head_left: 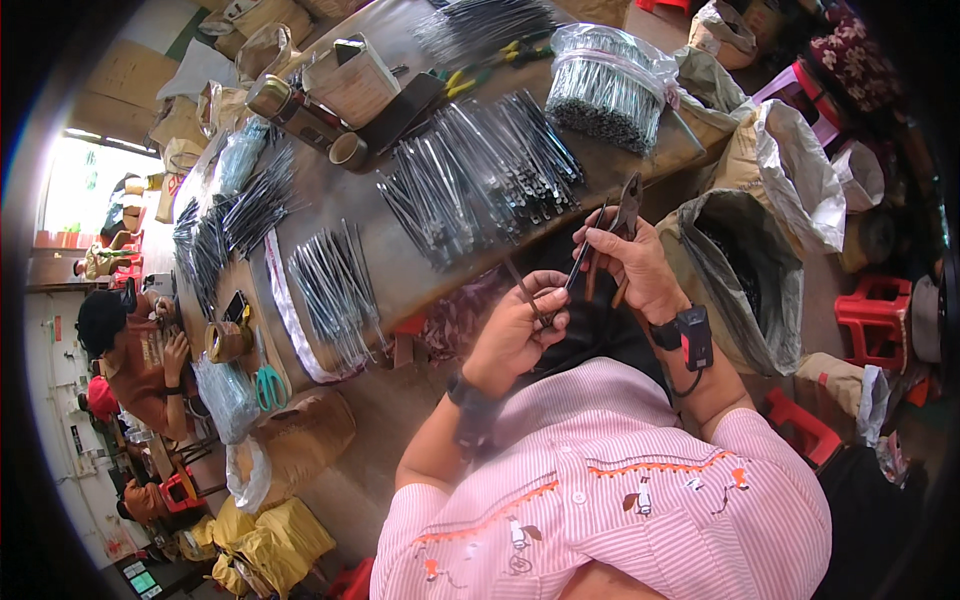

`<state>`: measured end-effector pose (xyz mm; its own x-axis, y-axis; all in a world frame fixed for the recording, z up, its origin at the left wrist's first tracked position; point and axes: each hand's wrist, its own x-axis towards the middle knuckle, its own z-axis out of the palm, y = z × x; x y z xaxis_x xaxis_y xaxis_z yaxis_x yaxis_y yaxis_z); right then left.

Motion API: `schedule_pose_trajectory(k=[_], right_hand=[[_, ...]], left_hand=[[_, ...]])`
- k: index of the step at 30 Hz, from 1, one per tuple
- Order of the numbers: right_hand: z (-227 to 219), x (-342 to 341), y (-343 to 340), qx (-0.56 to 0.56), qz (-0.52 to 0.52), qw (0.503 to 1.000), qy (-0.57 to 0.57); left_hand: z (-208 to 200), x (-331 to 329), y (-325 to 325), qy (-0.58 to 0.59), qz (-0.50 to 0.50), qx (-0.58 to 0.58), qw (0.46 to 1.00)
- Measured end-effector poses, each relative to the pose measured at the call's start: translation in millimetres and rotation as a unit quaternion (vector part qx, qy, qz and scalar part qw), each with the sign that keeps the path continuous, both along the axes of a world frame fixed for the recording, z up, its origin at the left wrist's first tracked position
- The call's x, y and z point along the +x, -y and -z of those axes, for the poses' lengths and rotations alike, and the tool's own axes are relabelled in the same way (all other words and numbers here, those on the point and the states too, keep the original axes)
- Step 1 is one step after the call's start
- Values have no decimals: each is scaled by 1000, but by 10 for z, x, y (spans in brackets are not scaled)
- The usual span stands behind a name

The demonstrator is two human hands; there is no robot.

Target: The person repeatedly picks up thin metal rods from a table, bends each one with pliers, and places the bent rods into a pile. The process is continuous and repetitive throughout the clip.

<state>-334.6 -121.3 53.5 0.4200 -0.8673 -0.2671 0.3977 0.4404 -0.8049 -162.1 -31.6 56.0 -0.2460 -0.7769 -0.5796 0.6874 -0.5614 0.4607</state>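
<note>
Workbench; clear bag of rods.

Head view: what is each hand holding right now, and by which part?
The right hand grips pliers by their handles, jaws pointing up. The left hand pinches a thin dark strip near its lower end.

2 tape rolls, 1 pair of scissors, 1 pliers, 3 red stools.

A long brown workbench runs toward a bright window, red stools nearby.
</note>
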Motion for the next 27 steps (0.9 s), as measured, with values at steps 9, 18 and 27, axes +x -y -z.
schedule_pose_trajectory(k=[9, 18, 27], right_hand=[[268, -29, 48, 76, -27, 996, 37], [372, -62, 93, 155, -58, 986, 18], [404, -23, 139, 174, -59, 983, -17]], left_hand=[[-4, -17, 20, -84, -1, 48, 995], [54, -37, -8, -105, -7, 72, 992], [73, -50, 18, -151, -29, 100, 983]])
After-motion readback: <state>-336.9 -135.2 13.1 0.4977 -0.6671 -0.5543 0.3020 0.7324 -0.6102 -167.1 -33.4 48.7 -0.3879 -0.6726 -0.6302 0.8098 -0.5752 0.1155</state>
